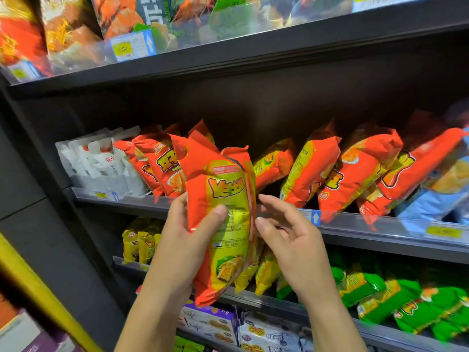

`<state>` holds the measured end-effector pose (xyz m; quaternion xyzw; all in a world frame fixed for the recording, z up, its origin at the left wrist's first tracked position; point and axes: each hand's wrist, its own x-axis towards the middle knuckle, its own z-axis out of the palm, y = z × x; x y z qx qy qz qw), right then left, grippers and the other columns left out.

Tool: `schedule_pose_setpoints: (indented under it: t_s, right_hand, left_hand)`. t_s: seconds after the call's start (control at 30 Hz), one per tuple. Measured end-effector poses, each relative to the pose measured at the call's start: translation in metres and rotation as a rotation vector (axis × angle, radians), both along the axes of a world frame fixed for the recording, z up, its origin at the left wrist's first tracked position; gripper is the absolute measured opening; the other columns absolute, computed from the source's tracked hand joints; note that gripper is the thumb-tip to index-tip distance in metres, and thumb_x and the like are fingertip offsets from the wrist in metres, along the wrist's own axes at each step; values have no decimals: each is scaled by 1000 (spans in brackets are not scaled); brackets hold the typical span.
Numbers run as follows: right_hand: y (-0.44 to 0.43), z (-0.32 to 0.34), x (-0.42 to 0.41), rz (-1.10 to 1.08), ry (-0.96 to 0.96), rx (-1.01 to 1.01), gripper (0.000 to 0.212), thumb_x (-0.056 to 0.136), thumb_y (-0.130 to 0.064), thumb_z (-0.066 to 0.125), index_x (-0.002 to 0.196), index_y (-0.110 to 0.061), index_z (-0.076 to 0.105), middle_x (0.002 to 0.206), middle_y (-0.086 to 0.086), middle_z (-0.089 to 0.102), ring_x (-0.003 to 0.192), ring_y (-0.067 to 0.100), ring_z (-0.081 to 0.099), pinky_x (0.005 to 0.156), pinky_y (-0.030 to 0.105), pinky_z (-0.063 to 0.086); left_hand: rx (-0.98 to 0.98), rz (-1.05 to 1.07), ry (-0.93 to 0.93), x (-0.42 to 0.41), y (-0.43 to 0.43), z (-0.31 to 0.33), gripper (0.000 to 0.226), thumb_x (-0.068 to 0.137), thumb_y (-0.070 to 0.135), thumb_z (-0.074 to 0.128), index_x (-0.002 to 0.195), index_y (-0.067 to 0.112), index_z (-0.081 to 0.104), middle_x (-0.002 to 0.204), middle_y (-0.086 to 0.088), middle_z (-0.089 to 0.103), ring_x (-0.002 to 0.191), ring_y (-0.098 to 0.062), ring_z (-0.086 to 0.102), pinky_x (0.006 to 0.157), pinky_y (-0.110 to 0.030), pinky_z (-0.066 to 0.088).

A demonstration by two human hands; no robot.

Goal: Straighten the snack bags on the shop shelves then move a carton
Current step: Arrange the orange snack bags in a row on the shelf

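My left hand [189,233] grips an orange and yellow snack bag [223,199], thumb across its printed back, holding it upright in front of the middle shelf [355,223]. Just right of the bag, my right hand [286,232] hovers with fingers spread and relaxed, fingertips close to the bag's edge. More orange bags [355,171] of the same kind lean to the left along the middle shelf behind. No carton is plainly in view.
White packets [101,163] stand at the middle shelf's left end, a light blue bag [436,199] at its right. Yellow bags [139,242] and green bags [396,298] fill the shelf below; purple and white packs [215,323] lie lower. A yellow post [38,288] runs at left.
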<state>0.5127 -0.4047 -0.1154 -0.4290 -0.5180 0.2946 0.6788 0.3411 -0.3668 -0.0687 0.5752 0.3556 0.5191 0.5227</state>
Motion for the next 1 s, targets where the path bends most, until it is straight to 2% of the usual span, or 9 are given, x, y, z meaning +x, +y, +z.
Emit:
schedule_pose_setpoints:
  t_s: [0.17,0.3,0.4,0.5,0.6,0.7,0.77,0.9,1.0]
  right_hand:
    - [3,2,9,183,81,-107,62,83,-49,76,138,-28,59,130,-13,72,122,7,67,94,22,56]
    - [0,2,8,391,176,-169,76,74,-68,81,134,-25,63,132,1,73,124,22,69,101,36,57]
    - [1,2,6,337,169,-140,52,78,-63,81,122,-38,72,130,0,74,122,21,69,103,41,56]
    - [3,3,6,224,122,-132,33,88,-51,75,119,-43,71,127,-5,75,120,17,70,105,48,53]
    - [2,7,5,182,80,-147,35,92,-44,74,124,-34,69,124,-7,76,116,14,72,103,47,56]
    - [2,11,2,178,55,-157,41,90,-40,70,129,-29,65,122,-10,76,113,12,73,100,43,59]
    - [3,13,0,180,39,-163,42,90,-42,70,130,-31,64,123,-10,76,114,12,72,100,44,58]
    - [9,22,4,206,-61,-221,55,85,-63,72,133,-38,62,128,-12,73,118,11,70,104,47,55]
    - [13,42,12,158,-272,-261,80,72,-82,65,141,-45,52,135,-22,65,122,-1,63,104,36,56]
  left_hand:
    - [-142,-176,-155,-3,3,-3,54,86,33,75,138,23,63,131,-16,72,119,-41,70,107,-66,48]
    - [-229,-248,-201,-2,6,-8,56,76,39,77,130,26,72,131,-19,72,118,-44,70,108,-66,47]
    - [-236,-263,-121,0,16,-5,60,73,42,80,129,22,73,128,-19,73,123,-43,67,108,-61,50]
    - [-182,-161,-26,-1,33,-2,88,50,57,94,119,7,72,106,-15,80,135,-46,57,90,-34,62]
    - [-121,-245,-5,-5,21,-6,65,80,44,82,138,20,64,131,-9,74,126,-34,67,101,-51,58]
    - [-76,-239,39,-7,15,-6,52,85,22,78,134,20,64,125,-8,77,113,-32,75,87,-43,65]
    - [-57,-227,35,-8,15,-4,51,82,19,74,133,19,64,123,-9,77,111,-33,75,87,-44,65]
    - [-27,-178,36,-11,19,-1,52,81,18,74,132,21,65,122,-8,78,111,-31,76,86,-44,65]
    - [17,-93,49,-15,27,7,54,81,18,76,134,23,64,122,-5,78,111,-28,76,91,-48,62]
